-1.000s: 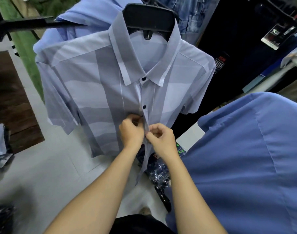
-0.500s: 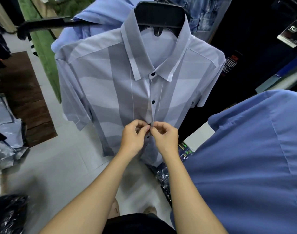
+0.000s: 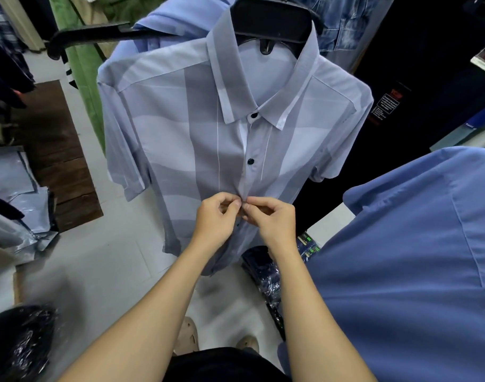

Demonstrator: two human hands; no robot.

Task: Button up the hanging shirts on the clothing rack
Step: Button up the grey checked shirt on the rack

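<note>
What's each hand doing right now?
Left hand: pinching the shirt front at its placket.
Right hand: pinching the same placket from the other side.

- Pale tiled floor (image 3: 97, 260) underfoot, evenly lit.
- A dark wooden platform (image 3: 56, 161) lies at the left.
- Grey plastic packets (image 3: 12, 183) are heaped beside it.
- Green fabric (image 3: 84, 64) hangs behind.
- The right background (image 3: 428, 51) is black.

One head cam, wide-angle, looks fwd and down, close on grey-striped short-sleeved shirt (image 3: 180, 128) at frame centre.
</note>
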